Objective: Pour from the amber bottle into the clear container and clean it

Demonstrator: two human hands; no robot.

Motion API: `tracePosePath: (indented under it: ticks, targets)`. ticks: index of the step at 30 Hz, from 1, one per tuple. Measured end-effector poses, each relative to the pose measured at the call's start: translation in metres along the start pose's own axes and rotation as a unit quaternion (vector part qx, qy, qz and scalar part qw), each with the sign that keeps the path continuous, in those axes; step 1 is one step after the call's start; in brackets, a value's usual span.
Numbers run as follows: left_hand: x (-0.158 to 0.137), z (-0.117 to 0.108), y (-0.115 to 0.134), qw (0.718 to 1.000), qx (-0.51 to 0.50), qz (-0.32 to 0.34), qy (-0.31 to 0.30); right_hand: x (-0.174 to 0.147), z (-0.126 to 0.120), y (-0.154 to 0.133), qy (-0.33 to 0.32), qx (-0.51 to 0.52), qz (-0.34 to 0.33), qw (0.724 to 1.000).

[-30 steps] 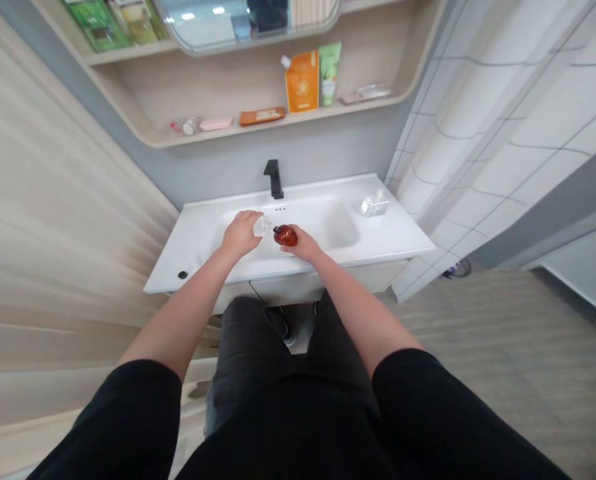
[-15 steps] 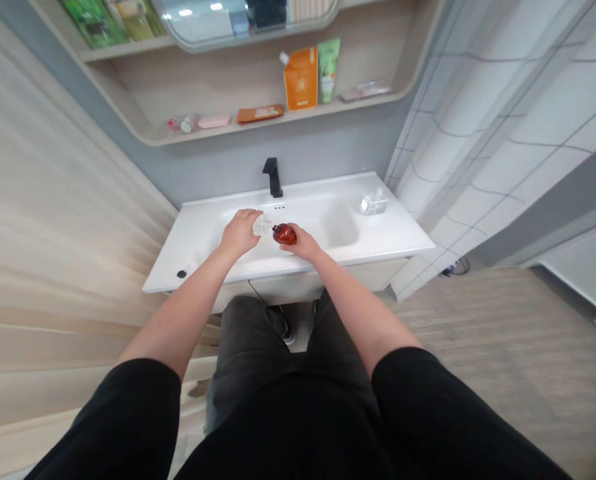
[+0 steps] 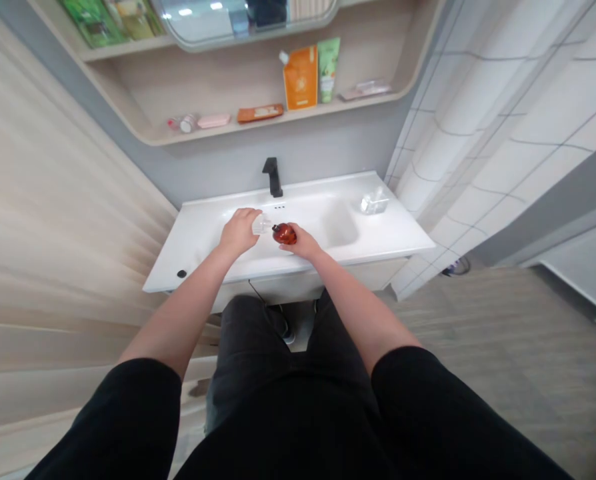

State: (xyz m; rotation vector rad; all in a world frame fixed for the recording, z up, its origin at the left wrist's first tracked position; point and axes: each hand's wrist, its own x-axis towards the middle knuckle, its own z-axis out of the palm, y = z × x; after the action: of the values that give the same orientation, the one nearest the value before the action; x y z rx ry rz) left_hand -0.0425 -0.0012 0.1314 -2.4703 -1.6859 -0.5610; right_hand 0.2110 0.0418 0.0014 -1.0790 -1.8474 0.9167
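Observation:
Over the white sink (image 3: pixel 388 230), my left hand (image 3: pixel 239 233) is closed around a small clear container (image 3: pixel 261 225), seemingly a bottle. My right hand (image 3: pixel 304 242) grips a reddish-brown bottle (image 3: pixel 286 233), tilted with its dark neck toward the left. The neck of the brown bottle lies close to the clear container's open side; whether they touch I cannot tell. Any liquid passing between them is too small to make out. Behind both hands rises a black faucet (image 3: pixel 273 179).
A clear box-like container (image 3: pixel 374 202) stands on the sink's right side. A black round stopper (image 3: pixel 181 274) lies at the left front. Overhead, a shelf (image 3: pixel 203 138) carries an orange pouch (image 3: pixel 301 79), a green tube (image 3: pixel 329 69) and a pink bar (image 3: pixel 215 121). A curtain (image 3: pixel 53 220) hangs left.
Almost nothing differs. My left hand and the clear container have shifted very slightly; the brown bottle stays in the same tilted position in my right hand.

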Motion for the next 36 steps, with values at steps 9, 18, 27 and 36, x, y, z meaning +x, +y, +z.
tracePosePath:
  ticks: [9,18,27,36]
  targets:
    - [-0.0002,-0.0017,0.0020,1.000,0.003,-0.005,-0.006,-0.0005,-0.0003,-0.0011,0.003,-0.004,0.001,1.000]
    - [-0.0004,-0.0014,0.0003,1.000,0.011,0.000,-0.005,-0.0005,0.0000,0.0008,0.001,0.003,0.002,1.000]
    - [0.0000,-0.0032,0.0015,1.000,0.014,-0.001,-0.009,0.0000,0.0001,0.0005,0.002,0.000,-0.001,1.000]
    - [0.0003,-0.0044,0.0032,1.000,0.011,0.002,-0.013,-0.0009,-0.0006,-0.0019,-0.002,0.003,0.002,1.000]
